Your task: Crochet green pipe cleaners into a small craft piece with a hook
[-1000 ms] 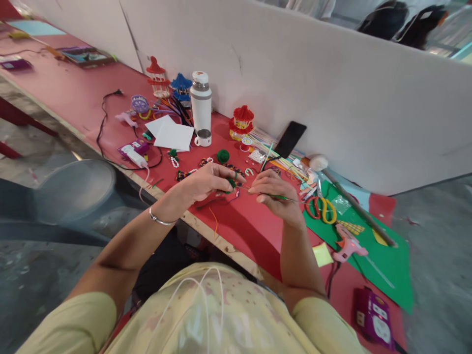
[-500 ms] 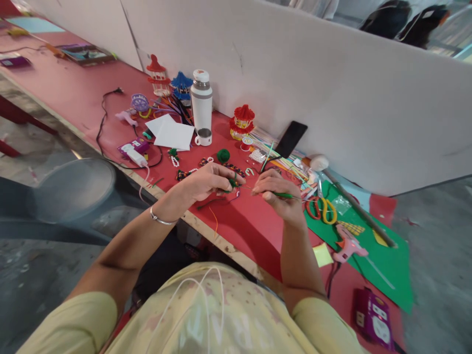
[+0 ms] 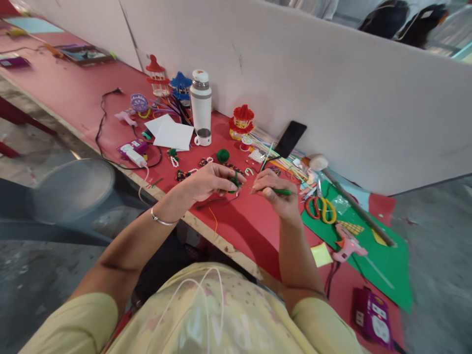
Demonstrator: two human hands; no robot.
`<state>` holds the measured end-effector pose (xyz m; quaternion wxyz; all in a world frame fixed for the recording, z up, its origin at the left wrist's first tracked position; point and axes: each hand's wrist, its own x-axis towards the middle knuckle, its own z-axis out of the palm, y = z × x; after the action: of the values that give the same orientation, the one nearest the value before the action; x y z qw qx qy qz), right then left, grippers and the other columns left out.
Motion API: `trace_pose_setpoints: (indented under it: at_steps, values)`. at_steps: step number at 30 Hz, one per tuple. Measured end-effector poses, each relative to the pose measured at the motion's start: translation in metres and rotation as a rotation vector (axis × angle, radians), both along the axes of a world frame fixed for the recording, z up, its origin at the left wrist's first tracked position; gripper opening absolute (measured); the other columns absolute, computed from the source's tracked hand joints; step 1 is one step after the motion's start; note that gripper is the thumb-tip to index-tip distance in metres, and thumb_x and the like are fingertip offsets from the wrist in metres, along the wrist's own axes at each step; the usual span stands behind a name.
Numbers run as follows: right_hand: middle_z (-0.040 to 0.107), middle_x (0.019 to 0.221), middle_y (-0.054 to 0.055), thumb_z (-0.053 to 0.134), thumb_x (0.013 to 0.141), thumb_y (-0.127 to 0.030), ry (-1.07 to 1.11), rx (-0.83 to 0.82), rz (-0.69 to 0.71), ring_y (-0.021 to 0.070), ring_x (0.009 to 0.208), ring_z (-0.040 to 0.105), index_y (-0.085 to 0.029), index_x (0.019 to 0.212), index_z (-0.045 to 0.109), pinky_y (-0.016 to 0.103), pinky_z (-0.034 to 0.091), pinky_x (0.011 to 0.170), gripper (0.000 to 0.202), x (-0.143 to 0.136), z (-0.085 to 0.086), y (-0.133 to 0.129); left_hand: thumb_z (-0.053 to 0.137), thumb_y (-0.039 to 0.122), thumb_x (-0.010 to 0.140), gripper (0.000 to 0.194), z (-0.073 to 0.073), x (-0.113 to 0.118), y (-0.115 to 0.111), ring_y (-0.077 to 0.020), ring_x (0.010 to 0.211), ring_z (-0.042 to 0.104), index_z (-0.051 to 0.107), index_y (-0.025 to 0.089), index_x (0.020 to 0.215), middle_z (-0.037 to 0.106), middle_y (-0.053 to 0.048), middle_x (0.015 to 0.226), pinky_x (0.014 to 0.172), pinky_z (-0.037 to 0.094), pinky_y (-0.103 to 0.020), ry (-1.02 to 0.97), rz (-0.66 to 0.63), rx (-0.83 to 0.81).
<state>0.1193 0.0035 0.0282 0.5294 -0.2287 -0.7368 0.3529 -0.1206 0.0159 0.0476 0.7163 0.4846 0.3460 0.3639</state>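
My left hand point(image 3: 208, 183) is closed on a small piece of green yarn work point(image 3: 233, 185), with green yarn looped around a finger. My right hand point(image 3: 277, 191) grips a crochet hook point(image 3: 282, 191) by its green handle. Its thin metal end points left, close to the yarn work; whether it touches is too small to tell. Just beyond my hands sits a ball of green yarn point(image 3: 222, 156). Dark braided pieces with white beads point(image 3: 183, 174) lie left of it on the red table.
A white thermos point(image 3: 201, 105), its cup point(image 3: 203, 137) and white paper point(image 3: 175, 135) stand or lie behind. To the right are scissors point(image 3: 324, 210), a pink glue gun point(image 3: 346, 246), a mallet point(image 3: 354, 204) and a purple power strip point(image 3: 373, 317). A phone point(image 3: 291, 139) leans on the partition.
My right hand has turned slightly, so more of the hook's green handle shows. The yarn work has shifted a little in my left hand's fingers.
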Motion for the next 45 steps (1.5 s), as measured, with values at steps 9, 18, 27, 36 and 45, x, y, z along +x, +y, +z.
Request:
trace_pose_setpoints:
  at_steps: [9,18,27,36,45]
  values:
    - [0.080,0.079,0.003,0.071,0.097,-0.049,-0.007,-0.011,0.007,0.0246,0.087,0.066,-0.032,0.093,0.086,0.048,0.053,0.092,0.023,-0.002,-0.003,0.002,0.088,0.018,0.061,0.036,-0.005,0.000,0.001,-0.0075,0.049,0.054,0.087,0.011,0.096,0.074,-0.004,0.065,0.045,0.039,-0.018,0.015,-0.026,-0.003]
    - [0.081,0.081,0.004,0.071,0.097,-0.051,-0.020,-0.040,-0.013,0.0251,0.088,0.067,-0.032,0.095,0.085,0.050,0.054,0.094,0.024,-0.009,-0.007,0.002,0.095,0.022,0.061,0.039,-0.006,0.001,0.000,-0.0078,0.049,0.056,0.087,0.011,0.097,0.076,-0.006,0.069,0.046,0.042,-0.019,-0.010,-0.022,0.020]
    - [0.070,0.068,0.002,0.075,0.090,-0.062,0.343,-0.374,0.070,0.0202,0.078,0.070,-0.029,0.088,0.082,0.034,0.055,0.069,0.034,-0.028,-0.029,0.005,0.102,0.028,0.056,0.039,-0.011,0.010,-0.002,-0.0172,0.074,0.075,0.087,0.013,0.088,0.083,-0.010,0.085,0.069,0.059,-0.025,-0.074,0.146,0.096]
    - [0.079,0.087,0.004,0.076,0.085,-0.070,0.312,-0.481,-0.092,0.0165,0.075,0.069,-0.027,0.095,0.082,0.030,0.054,0.067,0.045,-0.032,-0.033,0.006,0.098,0.027,0.065,0.038,-0.016,0.016,-0.007,-0.0139,0.068,0.071,0.086,0.014,0.099,0.082,-0.008,0.085,0.055,0.053,-0.021,0.017,0.313,0.247]
    - [0.080,0.116,0.004,0.070,0.094,-0.062,0.278,-0.374,-0.091,0.0163,0.087,0.069,-0.033,0.103,0.083,0.030,0.054,0.067,0.033,-0.031,-0.040,0.008,0.090,0.028,0.071,0.036,-0.009,0.011,-0.008,-0.0166,0.068,0.072,0.085,0.012,0.102,0.077,-0.007,0.080,0.045,0.051,-0.019,-0.019,0.310,0.174]
